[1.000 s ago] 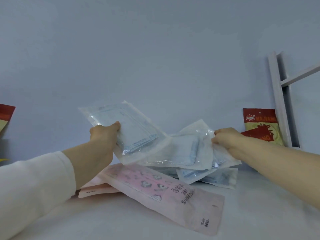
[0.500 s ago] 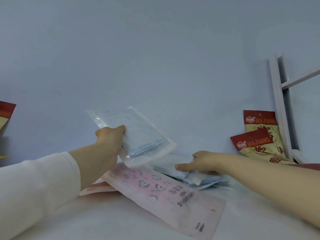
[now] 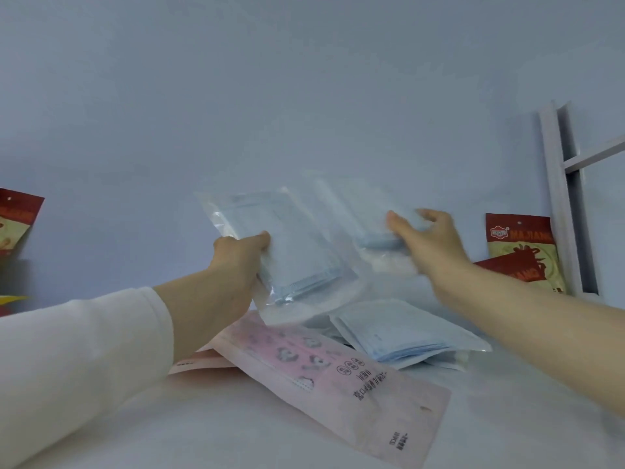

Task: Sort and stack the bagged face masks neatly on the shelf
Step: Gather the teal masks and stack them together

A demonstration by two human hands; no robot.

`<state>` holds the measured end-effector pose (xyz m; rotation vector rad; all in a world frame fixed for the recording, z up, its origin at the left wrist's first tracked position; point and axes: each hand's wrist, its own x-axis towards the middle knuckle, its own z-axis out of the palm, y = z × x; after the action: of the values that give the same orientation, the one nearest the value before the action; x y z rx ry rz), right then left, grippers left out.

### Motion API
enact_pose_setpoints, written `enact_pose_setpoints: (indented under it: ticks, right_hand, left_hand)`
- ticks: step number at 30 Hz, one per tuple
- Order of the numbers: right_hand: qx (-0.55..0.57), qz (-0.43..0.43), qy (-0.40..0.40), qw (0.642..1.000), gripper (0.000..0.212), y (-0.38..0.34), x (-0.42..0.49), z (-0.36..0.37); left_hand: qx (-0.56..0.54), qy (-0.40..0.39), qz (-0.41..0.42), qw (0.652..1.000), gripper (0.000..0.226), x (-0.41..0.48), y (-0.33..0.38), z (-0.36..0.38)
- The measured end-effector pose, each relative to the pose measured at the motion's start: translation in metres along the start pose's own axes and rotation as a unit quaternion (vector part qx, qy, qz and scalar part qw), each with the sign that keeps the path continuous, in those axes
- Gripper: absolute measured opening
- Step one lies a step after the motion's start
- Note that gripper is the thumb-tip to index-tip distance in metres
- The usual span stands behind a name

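Note:
My left hand grips a clear bag of blue masks by its left edge and holds it up above the shelf. My right hand pinches a second clear bag of blue masks, lifted beside the first and blurred by motion. Below them a small pile of clear bags of blue masks lies on the white shelf. A long pink bag of patterned masks lies in front, with another pink bag partly hidden under it and my left arm.
Red and yellow snack packets lean at the back right against a white shelf upright. Another red packet stands at the far left edge. A pale wall closes the back.
My right hand was pressing on the pile on the shelf; now it has lifted one clear bag up and toward the bag in my left hand. My left hand stayed raised.

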<state>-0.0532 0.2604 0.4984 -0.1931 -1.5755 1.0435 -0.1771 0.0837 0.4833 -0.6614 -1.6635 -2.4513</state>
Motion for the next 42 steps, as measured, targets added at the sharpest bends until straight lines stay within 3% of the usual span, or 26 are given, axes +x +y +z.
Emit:
enact_pose_setpoints:
  ticks: [2,6,8,12,14,16,18,22,26,31,35,42]
  right_hand:
    - [-0.018,0.002,-0.063,0.998,0.060,-0.001,-0.020,0.020]
    - [-0.069,0.007,-0.114,0.991,0.068,-0.008,-0.044,0.034]
    - [-0.086,0.012,-0.142,0.986,0.069,-0.011,-0.045,0.035]
    - [-0.124,0.070,-0.166,0.976,0.076,-0.010,-0.027,0.019]
    - [-0.282,0.136,-0.211,0.926,0.087,0.002,-0.020,-0.001]
    - [-0.429,0.193,-0.284,0.836,0.090,0.017,-0.022,-0.014]
    - [-0.456,0.217,-0.295,0.811,0.086,0.023,-0.025,-0.015]
    - [-0.481,0.116,-0.204,0.845,0.069,0.024,-0.001,-0.007]
    - [-0.377,0.030,-0.071,0.923,0.049,0.013,0.031,-0.029]
    - [-0.252,-0.096,0.070,0.960,0.028,-0.013,0.049,-0.056]
    - [-0.197,-0.119,0.042,0.972,0.030,-0.022,0.043,-0.040]
    - [-0.269,-0.204,0.021,0.941,0.022,-0.017,-0.009,0.018]
  left_hand:
    - [-0.026,-0.040,0.006,0.999,0.030,-0.013,0.003,0.008]
    - [-0.036,-0.081,0.000,0.996,0.056,-0.030,0.013,0.009]
    - [-0.030,-0.096,-0.012,0.995,0.052,-0.035,0.016,0.007]
    - [-0.003,-0.026,0.026,0.999,0.039,-0.031,0.020,0.002]
    - [-0.016,0.016,0.044,0.999,0.043,-0.023,0.021,-0.004]
    - [-0.025,0.039,0.050,0.998,0.047,-0.014,0.020,-0.009]
    - [-0.025,0.048,0.054,0.997,0.051,-0.010,0.017,-0.012]
    - [-0.023,0.064,0.076,0.995,0.052,-0.005,0.013,-0.013]
    - [-0.034,0.079,0.081,0.993,0.054,-0.001,0.011,-0.014]
    - [-0.025,0.065,0.067,0.995,0.054,-0.006,0.009,-0.009]
    - [-0.007,0.013,0.043,0.999,0.049,-0.017,0.011,-0.001]
    - [-0.005,-0.097,0.030,0.995,0.040,-0.047,0.022,0.008]
